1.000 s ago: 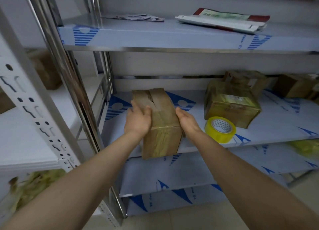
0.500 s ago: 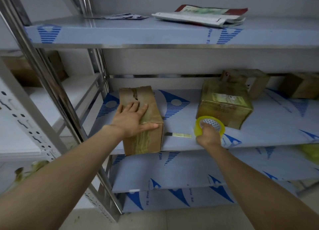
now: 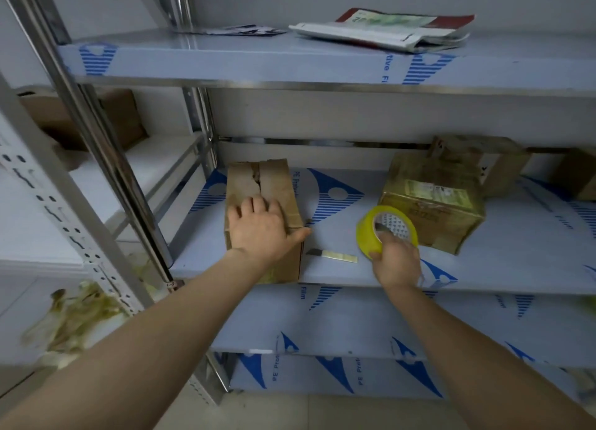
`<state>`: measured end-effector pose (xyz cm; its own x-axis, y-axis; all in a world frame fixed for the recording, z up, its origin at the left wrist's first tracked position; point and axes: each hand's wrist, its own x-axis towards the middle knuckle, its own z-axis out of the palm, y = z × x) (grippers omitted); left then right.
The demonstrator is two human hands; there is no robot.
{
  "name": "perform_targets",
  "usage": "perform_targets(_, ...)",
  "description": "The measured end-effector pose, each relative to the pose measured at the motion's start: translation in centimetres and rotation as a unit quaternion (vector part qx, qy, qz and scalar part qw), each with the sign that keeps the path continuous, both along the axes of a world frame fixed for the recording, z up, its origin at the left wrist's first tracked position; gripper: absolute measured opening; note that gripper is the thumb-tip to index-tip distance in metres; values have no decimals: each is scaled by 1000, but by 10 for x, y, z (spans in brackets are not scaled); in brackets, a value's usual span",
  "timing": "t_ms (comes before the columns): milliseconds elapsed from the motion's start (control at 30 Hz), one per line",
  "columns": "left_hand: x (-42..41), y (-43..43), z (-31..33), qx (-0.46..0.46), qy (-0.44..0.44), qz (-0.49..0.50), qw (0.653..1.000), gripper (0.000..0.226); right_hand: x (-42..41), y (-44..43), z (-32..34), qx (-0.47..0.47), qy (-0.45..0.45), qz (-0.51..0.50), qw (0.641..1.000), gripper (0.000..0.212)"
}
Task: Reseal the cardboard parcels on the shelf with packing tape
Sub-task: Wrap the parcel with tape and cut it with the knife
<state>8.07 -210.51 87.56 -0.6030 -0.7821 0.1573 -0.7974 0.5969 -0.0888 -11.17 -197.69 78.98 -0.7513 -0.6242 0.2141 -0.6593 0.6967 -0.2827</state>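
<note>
A brown cardboard parcel (image 3: 258, 181) with a torn top seam stands on the middle shelf (image 3: 516, 262). My left hand (image 3: 261, 229) lies flat on its near top, fingers spread, thumb over the right edge. My right hand (image 3: 395, 258) grips a yellow roll of packing tape (image 3: 371, 233), lifted just above the shelf to the parcel's right. A second parcel (image 3: 432, 200), wrapped in yellowish tape with a label, sits behind the roll. More cardboard parcels (image 3: 496, 168) stand at the back right.
A small utility knife (image 3: 332, 254) lies on the shelf between the parcel and the roll. Folded papers (image 3: 380, 29) rest on the upper shelf. A steel upright (image 3: 106, 158) stands at left, with a neighbouring rack holding a box (image 3: 122, 116) and crumpled tape (image 3: 80, 313).
Both hands set the parcel down on the shelf. My right hand then left it, reached right, took the yellow tape roll and lifted it. The knife came into view.
</note>
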Motion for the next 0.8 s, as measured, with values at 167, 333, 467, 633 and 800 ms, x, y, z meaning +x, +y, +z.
perform_targets(167,6,-15,6,61,-36,14,997,84,8,-5,22,-199,-170,80,962,39)
perform_targets(333,10,-16,15,75,26,26,997,79,31,-4,38,-285,-332,145,887,35)
perform_targets(467,-13,0,15,130,262,-94,952,67,42,-9,42,-310,-372,176,857,34)
perform_targets(633,-47,3,27,579,484,31,655,28,51,-11,58,-322,-402,192,836,33)
perform_targets(800,-56,-8,32,592,513,0,622,17,51,-11,66,-365,-402,174,821,31)
